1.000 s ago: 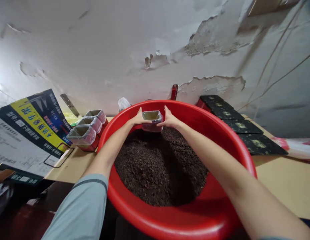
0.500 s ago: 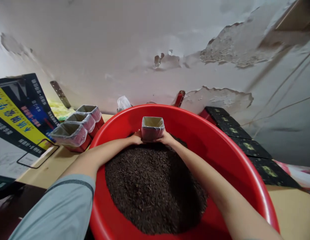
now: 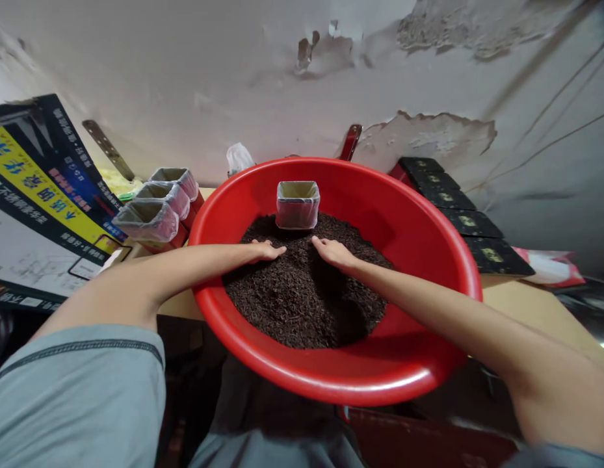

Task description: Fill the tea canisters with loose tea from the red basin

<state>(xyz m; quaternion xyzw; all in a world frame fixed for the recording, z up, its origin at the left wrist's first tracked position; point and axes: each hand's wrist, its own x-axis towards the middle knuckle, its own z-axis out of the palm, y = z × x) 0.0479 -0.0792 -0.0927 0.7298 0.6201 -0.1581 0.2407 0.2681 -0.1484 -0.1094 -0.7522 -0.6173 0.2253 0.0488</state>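
A red basin (image 3: 428, 247) on the table holds dark loose tea (image 3: 302, 292). A lined box (image 3: 297, 204) stands upright at the heap's far edge. Left hand (image 3: 265, 250) and right hand (image 3: 333, 252) rest flat on the tea, near the box, holding nothing (fingers loosely spread). Scooping is best done with both palms cupped together.

Single head cam, close, looks fwd and down over red basin (image 3: 331, 383) toward wall (image 3: 184, 71).

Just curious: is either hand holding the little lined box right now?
No, the box stands alone on the tea leaves; both hands rest apart from it.
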